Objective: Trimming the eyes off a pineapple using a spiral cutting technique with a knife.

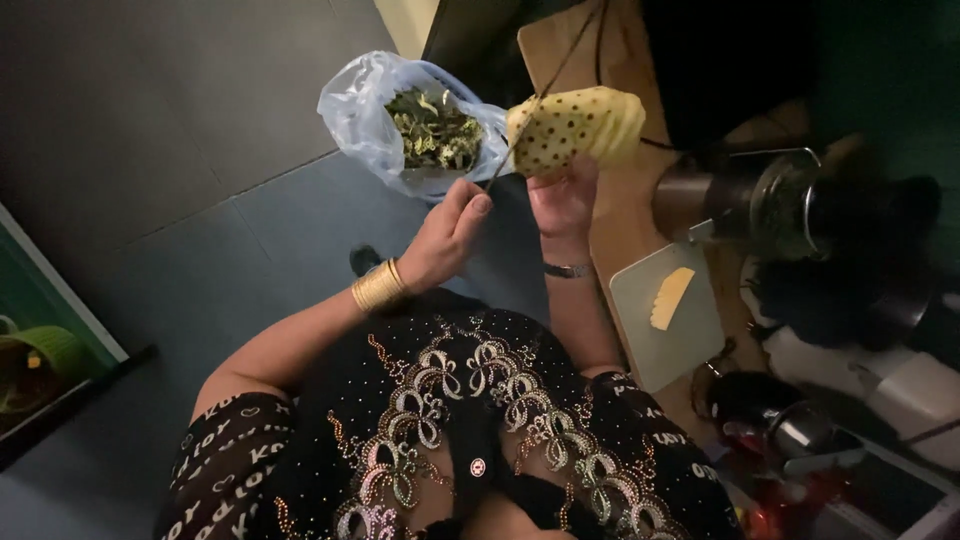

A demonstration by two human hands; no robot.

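Peeled pineapple (578, 128) in hands (knife (540, 105) too), beside plastic bag (352, 115).

Dim, soft-focus view; corners and right side sink into shadow.

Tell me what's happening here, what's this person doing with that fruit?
A person holds a peeled pineapple up in the right hand, over the floor. The left hand grips a knife whose blade lies against the fruit. Just beyond hangs an open plastic bag filled with green peel scraps. To the right, a cutting board on the wooden counter carries one yellow pineapple piece.
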